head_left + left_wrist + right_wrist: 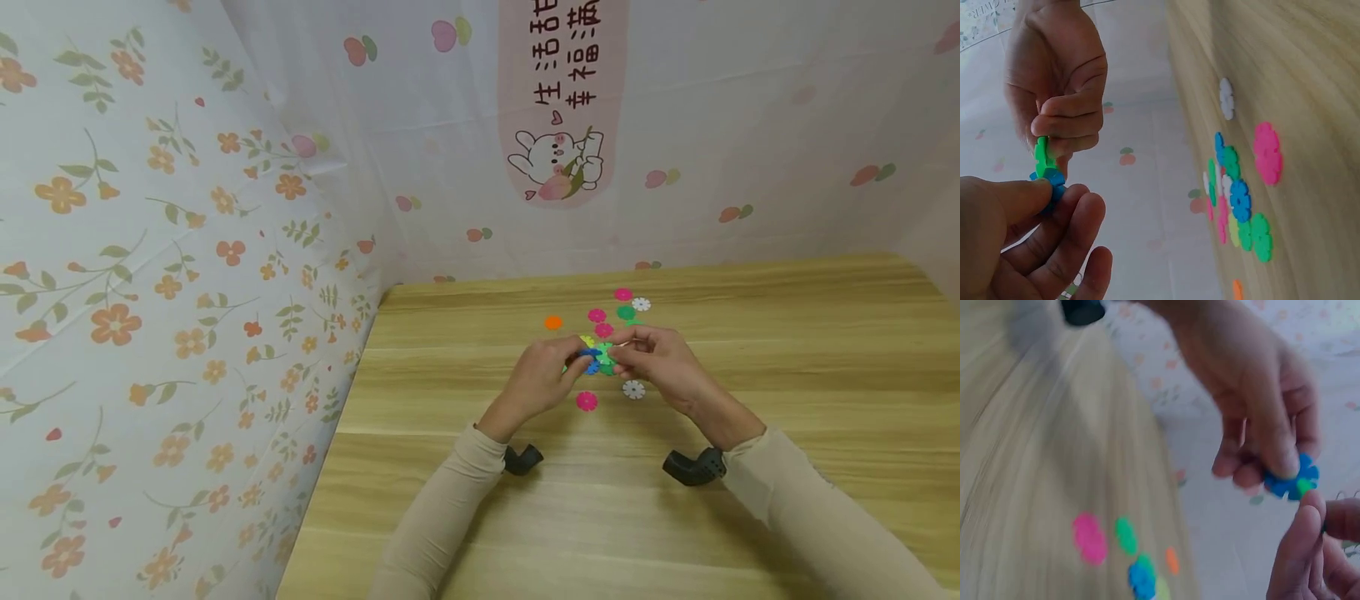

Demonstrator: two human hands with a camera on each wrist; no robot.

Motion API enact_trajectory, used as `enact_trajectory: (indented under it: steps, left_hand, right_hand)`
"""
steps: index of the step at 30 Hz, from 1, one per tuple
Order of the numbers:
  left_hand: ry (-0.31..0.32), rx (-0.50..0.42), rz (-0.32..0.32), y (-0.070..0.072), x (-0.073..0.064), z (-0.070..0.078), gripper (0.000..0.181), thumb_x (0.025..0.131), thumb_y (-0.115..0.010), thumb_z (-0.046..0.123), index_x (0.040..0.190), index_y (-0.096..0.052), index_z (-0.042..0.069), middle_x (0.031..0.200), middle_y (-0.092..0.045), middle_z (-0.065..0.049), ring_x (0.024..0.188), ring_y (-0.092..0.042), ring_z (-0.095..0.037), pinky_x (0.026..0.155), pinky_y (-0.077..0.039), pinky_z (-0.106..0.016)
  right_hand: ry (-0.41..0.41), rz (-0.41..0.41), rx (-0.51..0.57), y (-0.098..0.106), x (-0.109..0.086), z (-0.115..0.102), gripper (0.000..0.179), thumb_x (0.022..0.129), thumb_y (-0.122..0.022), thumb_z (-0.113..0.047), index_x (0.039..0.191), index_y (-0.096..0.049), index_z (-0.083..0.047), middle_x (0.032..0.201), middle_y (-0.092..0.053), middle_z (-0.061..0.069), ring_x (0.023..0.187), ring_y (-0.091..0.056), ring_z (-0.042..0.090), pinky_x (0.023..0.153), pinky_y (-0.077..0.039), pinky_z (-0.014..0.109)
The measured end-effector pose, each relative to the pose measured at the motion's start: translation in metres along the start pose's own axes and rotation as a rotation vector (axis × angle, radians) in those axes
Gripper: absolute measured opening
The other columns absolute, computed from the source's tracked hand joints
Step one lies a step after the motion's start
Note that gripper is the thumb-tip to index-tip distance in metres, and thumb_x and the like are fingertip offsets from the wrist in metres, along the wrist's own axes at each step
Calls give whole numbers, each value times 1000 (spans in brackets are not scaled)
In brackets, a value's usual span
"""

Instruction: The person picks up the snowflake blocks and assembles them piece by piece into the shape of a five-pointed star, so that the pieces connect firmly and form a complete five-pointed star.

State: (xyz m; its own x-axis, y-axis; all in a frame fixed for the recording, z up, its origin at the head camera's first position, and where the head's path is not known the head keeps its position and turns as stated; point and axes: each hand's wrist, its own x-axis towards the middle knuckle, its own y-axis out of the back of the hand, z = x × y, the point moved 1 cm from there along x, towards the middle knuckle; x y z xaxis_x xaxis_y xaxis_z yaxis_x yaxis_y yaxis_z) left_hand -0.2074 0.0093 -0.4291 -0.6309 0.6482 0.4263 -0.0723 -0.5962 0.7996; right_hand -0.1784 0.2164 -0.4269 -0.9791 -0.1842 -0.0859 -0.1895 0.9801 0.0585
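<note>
My left hand [542, 372] pinches a blue snowflake disc [1055, 185] between thumb and fingers, above the table. Opposite it, my right hand [663, 367] grips a green snowflake disc [1042, 155] by its edge. The two notched plastic discs meet at their rims, set at an angle to each other. In the right wrist view a bit of green overlaps the edge of the blue disc [1291, 481], while fingertips hide most of the green one. Below both hands lie more discs, among them a pink disc [587, 402] and a white disc [633, 389].
Loose snowflake discs lie scattered on the wooden table [420, 400], including an orange disc [553, 322] to the left and a pink disc [623, 294] farther back. Black curved mounts [693, 467] hang at the wrists. Printed cloth [300, 208] borders the table's left and far sides.
</note>
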Motion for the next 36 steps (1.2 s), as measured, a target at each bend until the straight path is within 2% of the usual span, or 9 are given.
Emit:
enact_trajectory:
  steps: [3, 6, 11, 14, 17, 25, 36]
  left_hand:
    - [44, -22, -17, -3, -3, -3, 12, 100, -63, 20, 92, -64, 10, 76, -61, 7, 64, -50, -4, 58, -39, -12]
    - [59, -20, -3, -2, -4, -8, 14, 101, -62, 22, 92, -65, 11, 76, -60, 9, 67, -51, -2, 61, -41, -12]
    - [82, -29, 4, 3, -4, -9, 14, 102, -61, 21, 94, -66, 11, 78, -62, 8, 72, -56, -2, 65, -44, -13]
    - [89, -44, -4, 5, -3, -7, 14, 102, -60, 21, 97, -67, 10, 79, -64, 8, 74, -57, -1, 65, -44, -13]
    - [85, -51, -10, 5, -4, -5, 15, 102, -60, 22, 98, -67, 9, 80, -64, 8, 74, -57, -1, 65, -44, -12]
    - [75, -43, 0, 6, -2, -2, 13, 102, -61, 19, 96, -67, 9, 78, -65, 6, 73, -59, -3, 64, -45, -13]
    - [81, -55, -1, 3, -1, -3, 13, 102, -60, 20, 96, -65, 10, 78, -62, 8, 73, -56, -3, 66, -44, -13]
  right_hand:
    - [3, 5, -80, 5, 2, 8, 36, 102, -61, -24, 118, -57, 9, 87, -66, 12, 72, -66, 16, 71, -58, 33]
    - [-9, 24, -178, 13, 3, 18, 41, 103, -57, -32, 118, -58, 7, 86, -62, 14, 69, -61, 17, 66, -57, 35]
    - [-102, 35, -279, 32, 4, 39, 39, 104, -55, -28, 121, -56, 7, 78, -58, 10, 62, -54, 14, 55, -49, 30]
    - [-177, 39, -313, 40, 6, 54, 38, 103, -58, -27, 122, -56, 5, 78, -60, 6, 61, -55, 12, 54, -50, 28]
    - [-211, 26, -346, 44, 8, 66, 37, 102, -60, -26, 124, -55, 4, 79, -62, 6, 60, -57, 13, 55, -53, 29]
    - [-213, -14, -343, 41, 8, 67, 41, 99, -64, -21, 131, -53, 1, 74, -61, 7, 53, -54, 14, 50, -51, 28]
    - [-170, -56, -408, 39, 9, 71, 43, 90, -77, -20, 124, -58, -2, 63, -53, 2, 52, -52, 15, 46, -43, 28]
